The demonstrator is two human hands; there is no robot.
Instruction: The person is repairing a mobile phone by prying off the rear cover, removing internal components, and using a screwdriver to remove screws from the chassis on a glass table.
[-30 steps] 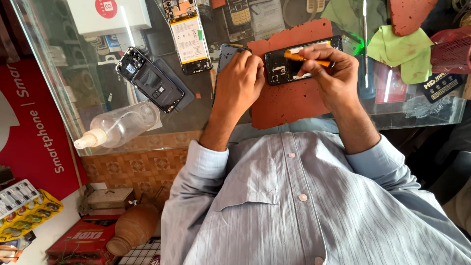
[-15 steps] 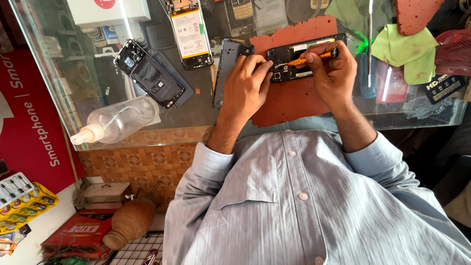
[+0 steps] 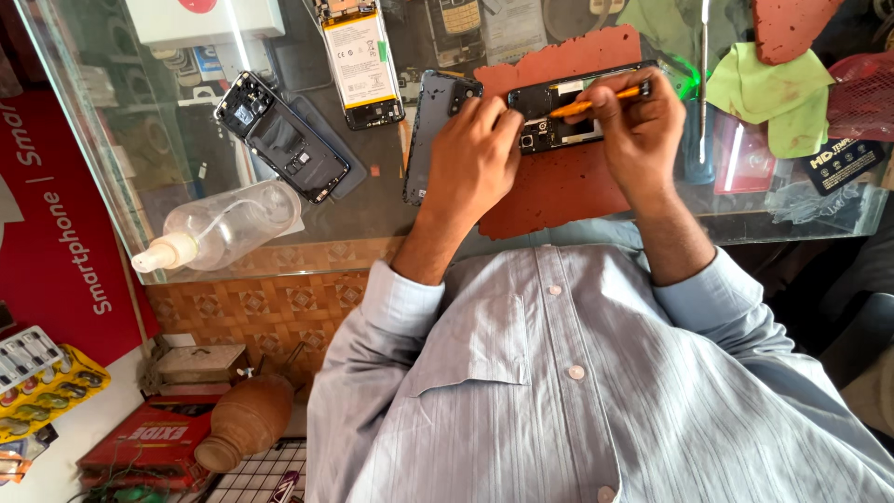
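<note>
An opened black phone [image 3: 559, 116] lies on a reddish-brown mat [image 3: 559, 186] on a glass counter. My left hand [image 3: 475, 154] presses down on the phone's near end, fingers curled at its edge. My right hand [image 3: 638, 126] grips a thin orange tool [image 3: 587, 104] whose tip points into the phone's open body. A grey back cover [image 3: 430, 130] lies just left of my left hand.
Left on the glass lie another opened phone [image 3: 279, 135], a phone with its battery exposed [image 3: 361, 61] and a clear bottle [image 3: 219, 228] on its side. Green cloths [image 3: 778, 93] and a second red mat [image 3: 792, 23] lie at the right. A clay pot [image 3: 244, 421] stands below.
Both hands stay on the phone. The orange tool has shifted slightly along the phone's open body, and the view has drifted a little.
</note>
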